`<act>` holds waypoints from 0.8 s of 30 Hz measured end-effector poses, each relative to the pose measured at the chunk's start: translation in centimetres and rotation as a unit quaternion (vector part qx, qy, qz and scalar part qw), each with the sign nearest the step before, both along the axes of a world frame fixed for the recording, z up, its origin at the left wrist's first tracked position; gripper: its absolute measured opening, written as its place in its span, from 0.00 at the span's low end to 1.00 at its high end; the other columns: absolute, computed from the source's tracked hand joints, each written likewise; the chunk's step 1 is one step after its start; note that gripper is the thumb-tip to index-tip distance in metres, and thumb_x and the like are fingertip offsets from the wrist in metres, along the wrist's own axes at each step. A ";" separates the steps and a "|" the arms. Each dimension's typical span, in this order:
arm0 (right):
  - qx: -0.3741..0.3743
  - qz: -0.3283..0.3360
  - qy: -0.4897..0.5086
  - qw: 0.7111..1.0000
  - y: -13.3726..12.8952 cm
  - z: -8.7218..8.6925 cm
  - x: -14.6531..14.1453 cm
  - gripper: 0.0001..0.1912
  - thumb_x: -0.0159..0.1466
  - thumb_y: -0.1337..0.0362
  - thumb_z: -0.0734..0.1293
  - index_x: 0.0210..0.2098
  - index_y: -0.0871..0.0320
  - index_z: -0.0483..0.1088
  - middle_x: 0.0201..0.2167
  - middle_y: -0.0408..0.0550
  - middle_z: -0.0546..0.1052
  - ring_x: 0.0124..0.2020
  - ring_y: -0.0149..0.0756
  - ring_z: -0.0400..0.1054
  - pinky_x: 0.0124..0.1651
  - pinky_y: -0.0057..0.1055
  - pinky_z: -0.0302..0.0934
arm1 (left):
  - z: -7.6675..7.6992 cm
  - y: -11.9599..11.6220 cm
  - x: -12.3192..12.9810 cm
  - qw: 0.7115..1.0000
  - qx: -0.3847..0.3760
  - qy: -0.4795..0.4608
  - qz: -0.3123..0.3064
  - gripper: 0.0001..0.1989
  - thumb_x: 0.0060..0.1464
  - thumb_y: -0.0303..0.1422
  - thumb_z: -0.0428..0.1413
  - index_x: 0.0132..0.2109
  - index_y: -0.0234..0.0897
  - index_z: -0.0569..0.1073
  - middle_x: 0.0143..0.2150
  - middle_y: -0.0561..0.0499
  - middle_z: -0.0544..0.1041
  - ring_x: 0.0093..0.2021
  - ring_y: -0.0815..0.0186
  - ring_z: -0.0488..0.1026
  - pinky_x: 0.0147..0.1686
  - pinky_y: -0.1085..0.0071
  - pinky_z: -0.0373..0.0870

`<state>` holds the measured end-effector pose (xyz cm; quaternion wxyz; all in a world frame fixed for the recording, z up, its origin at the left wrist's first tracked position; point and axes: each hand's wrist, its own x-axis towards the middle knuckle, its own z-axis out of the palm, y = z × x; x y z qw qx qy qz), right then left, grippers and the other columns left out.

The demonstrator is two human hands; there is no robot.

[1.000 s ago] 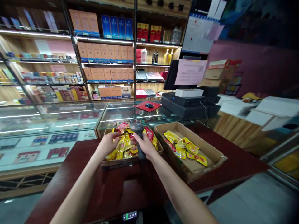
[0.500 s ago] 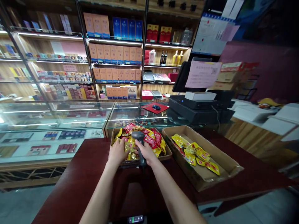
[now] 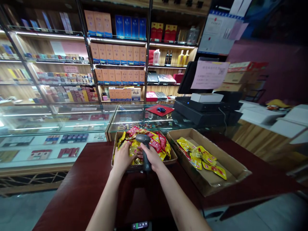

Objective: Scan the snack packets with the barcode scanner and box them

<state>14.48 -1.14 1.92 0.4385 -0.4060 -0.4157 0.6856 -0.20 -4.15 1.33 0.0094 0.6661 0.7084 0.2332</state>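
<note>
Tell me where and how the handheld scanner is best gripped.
Likely by the slim handle of the scanner, from the right: it extends below the wider head, narrow enough to wrap, and the left hand is close on the other side. The right hand grips it there.

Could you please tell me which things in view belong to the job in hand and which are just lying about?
Apparently in use:
handheld scanner, in the right hand
packets, at the left hand
fuller carton
probably the sparser carton

Lying about:
computer mouse
red mat
white box
</note>
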 end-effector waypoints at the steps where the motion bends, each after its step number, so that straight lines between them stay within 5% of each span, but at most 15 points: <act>1: 0.002 0.003 0.006 1.000 0.0 0.2 0.2 0.13 0.60 0.58 0.67 0.41 0.58 0.69 0.39 0.50 0.78 0.32 0.34 0.75 0.31 0.27 0.70 | 0.4 0.1 0.1 1.000 0.009 0.002 -0.001 0.21 0.50 0.43 0.58 0.50 0.41 0.69 0.49 0.44 0.73 0.48 0.55 0.71 0.49 0.62 0.61; 6: 0.031 0.000 0.045 0.998 0.1 0.9 1.4 0.14 0.60 0.58 0.68 0.44 0.56 0.69 0.41 0.48 0.78 0.35 0.35 0.75 0.35 0.29 0.72 | 3.3 1.2 -0.5 0.996 0.049 0.070 -0.023 0.14 0.48 0.46 0.59 0.37 0.41 0.74 0.45 0.41 0.73 0.51 0.50 0.67 0.48 0.60 0.59; 10: 0.030 -0.014 0.056 0.998 0.3 1.1 2.9 0.13 0.60 0.58 0.68 0.43 0.56 0.68 0.43 0.49 0.77 0.38 0.37 0.75 0.35 0.30 0.73 | 5.6 2.6 -2.4 0.985 -0.079 0.040 -0.146 0.08 0.46 0.39 0.61 0.29 0.41 0.73 0.32 0.47 0.75 0.39 0.56 0.71 0.42 0.65 0.61; 13: 0.011 -0.024 0.082 0.996 0.2 1.0 3.9 0.14 0.60 0.57 0.68 0.42 0.57 0.69 0.43 0.51 0.77 0.40 0.39 0.75 0.35 0.33 0.73 | 6.6 3.5 -3.6 0.979 -0.086 -0.033 -0.180 0.05 0.46 0.36 0.60 0.30 0.42 0.72 0.30 0.50 0.75 0.35 0.61 0.72 0.37 0.69 0.63; 16: 0.003 -0.029 0.092 0.995 0.2 1.0 4.2 0.13 0.61 0.58 0.67 0.42 0.58 0.69 0.44 0.53 0.77 0.42 0.39 0.75 0.35 0.32 0.73 | 6.7 4.2 -3.5 0.966 -0.042 -0.177 -0.186 0.12 0.46 0.42 0.60 0.34 0.39 0.72 0.31 0.51 0.76 0.31 0.64 0.72 0.32 0.72 0.65; 20: 0.023 -0.017 0.103 0.994 0.8 1.5 4.4 0.11 0.63 0.59 0.65 0.43 0.56 0.69 0.46 0.52 0.76 0.42 0.38 0.75 0.35 0.29 0.73 | 5.8 4.9 -1.5 0.903 -0.069 -0.395 -0.153 0.23 0.42 0.48 0.62 0.41 0.38 0.71 0.32 0.51 0.77 0.26 0.67 0.72 0.24 0.74 0.67; 24: 0.009 -0.018 0.083 0.996 1.5 2.0 4.8 0.10 0.63 0.58 0.66 0.42 0.55 0.68 0.41 0.50 0.78 0.37 0.38 0.76 0.31 0.31 0.73 | 3.8 5.7 0.7 0.864 -0.105 -0.485 -0.084 0.24 0.42 0.50 0.62 0.40 0.38 0.69 0.29 0.53 0.75 0.21 0.72 0.69 0.18 0.77 0.64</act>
